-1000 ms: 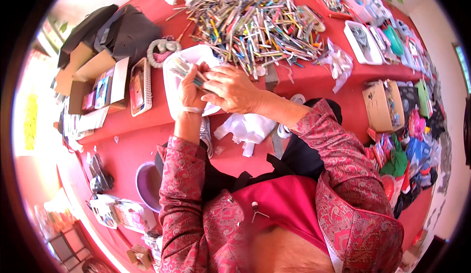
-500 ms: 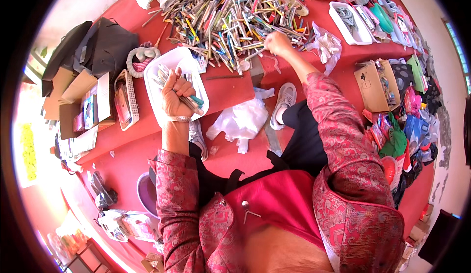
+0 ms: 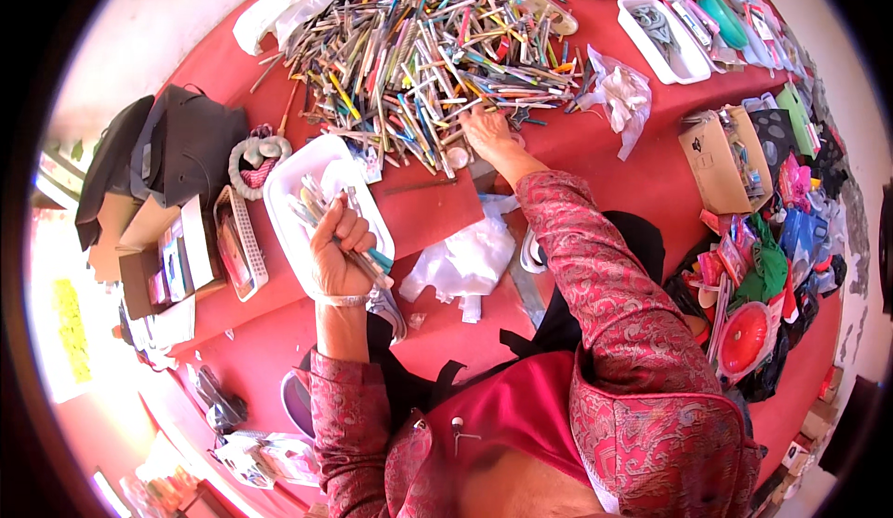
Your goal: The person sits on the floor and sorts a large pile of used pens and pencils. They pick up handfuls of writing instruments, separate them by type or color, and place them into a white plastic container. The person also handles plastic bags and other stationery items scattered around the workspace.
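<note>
Overfilling could make the left hand (image 3: 342, 237), curled round a bunch of pens (image 3: 309, 205) by the white tub (image 3: 326, 157), drop some, while the right hand (image 3: 488, 133), its grip unclear to me, reaches the pen heap (image 3: 400, 62).

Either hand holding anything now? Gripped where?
Left hand: bundle of pens, gripped around the middle. Right hand: at the pen pile; hold can't be told.

Pen bundle (image 3: 314, 205) in left hand (image 3: 339, 246)

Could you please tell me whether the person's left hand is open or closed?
Closed: the left hand has its fingers curled around a bundle of pens, whose ends stick out on both sides.
</note>
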`<action>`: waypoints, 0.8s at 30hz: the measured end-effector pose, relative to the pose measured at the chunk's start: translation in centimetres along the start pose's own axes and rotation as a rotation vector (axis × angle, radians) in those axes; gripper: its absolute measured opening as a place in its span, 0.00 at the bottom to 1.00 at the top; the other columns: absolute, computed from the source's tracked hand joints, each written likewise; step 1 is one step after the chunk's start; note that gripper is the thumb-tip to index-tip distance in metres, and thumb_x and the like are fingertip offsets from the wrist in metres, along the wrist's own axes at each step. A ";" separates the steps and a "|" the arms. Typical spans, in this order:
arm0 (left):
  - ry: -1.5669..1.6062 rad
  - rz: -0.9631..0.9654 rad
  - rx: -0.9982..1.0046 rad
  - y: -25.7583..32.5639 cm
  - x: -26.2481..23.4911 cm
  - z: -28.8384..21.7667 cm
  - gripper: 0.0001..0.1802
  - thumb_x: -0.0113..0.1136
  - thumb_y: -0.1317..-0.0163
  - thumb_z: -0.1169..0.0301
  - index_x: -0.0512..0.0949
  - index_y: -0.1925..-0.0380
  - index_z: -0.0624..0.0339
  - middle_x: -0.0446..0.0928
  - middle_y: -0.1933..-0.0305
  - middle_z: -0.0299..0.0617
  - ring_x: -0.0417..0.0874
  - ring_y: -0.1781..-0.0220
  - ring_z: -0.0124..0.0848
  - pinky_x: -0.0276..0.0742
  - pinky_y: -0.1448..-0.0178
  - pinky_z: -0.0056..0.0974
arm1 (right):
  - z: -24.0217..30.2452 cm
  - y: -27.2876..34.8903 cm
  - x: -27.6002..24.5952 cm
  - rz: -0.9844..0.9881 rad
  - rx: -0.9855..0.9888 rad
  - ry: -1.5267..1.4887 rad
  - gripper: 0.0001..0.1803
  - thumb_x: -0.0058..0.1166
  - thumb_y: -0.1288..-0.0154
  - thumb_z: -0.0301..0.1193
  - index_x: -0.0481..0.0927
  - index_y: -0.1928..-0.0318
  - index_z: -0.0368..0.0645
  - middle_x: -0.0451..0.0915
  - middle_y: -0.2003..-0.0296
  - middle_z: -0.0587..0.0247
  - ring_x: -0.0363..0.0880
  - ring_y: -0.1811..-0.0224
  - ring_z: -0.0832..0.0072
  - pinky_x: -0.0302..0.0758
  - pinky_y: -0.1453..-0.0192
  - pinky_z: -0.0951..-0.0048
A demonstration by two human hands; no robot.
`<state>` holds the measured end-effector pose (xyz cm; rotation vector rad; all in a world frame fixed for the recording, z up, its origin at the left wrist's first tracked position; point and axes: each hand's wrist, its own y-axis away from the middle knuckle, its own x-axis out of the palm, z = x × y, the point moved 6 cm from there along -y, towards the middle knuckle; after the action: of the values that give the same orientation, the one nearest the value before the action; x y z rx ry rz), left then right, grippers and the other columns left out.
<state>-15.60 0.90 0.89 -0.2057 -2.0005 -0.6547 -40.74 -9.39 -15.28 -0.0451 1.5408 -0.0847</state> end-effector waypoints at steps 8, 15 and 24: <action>-0.069 -0.040 0.024 -0.6 -0.2 0.2 0.06 0.44 0.39 0.72 0.70 0.67 0.62 0.55 0.85 0.27 0.53 0.86 0.17 0.54 0.81 0.23 | -0.4 -2.3 -1.9 -0.109 -0.274 0.015 0.07 0.44 0.50 0.26 0.73 0.69 0.37 0.72 0.67 0.52 0.76 0.70 0.60 0.74 0.69 0.64; -0.063 -0.039 0.040 0.0 0.2 0.2 0.06 0.46 0.41 0.72 0.69 0.67 0.63 0.55 0.84 0.27 0.54 0.85 0.16 0.52 0.80 0.23 | -0.4 -0.8 -0.4 0.004 -0.343 0.103 0.07 0.41 0.47 0.25 0.72 0.68 0.37 0.72 0.68 0.51 0.77 0.66 0.59 0.75 0.65 0.63; -0.069 -0.034 0.053 0.4 -0.1 -0.4 0.05 0.50 0.44 0.73 0.69 0.69 0.62 0.58 0.84 0.29 0.56 0.84 0.19 0.53 0.80 0.25 | -1.1 -0.5 1.1 -0.038 -0.181 0.147 0.08 0.40 0.45 0.26 0.72 0.67 0.38 0.73 0.67 0.51 0.78 0.68 0.60 0.76 0.68 0.63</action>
<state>-15.10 1.04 1.09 -0.1647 -2.0894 -0.6231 -41.87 -10.00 -16.41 -0.2156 1.6912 0.0219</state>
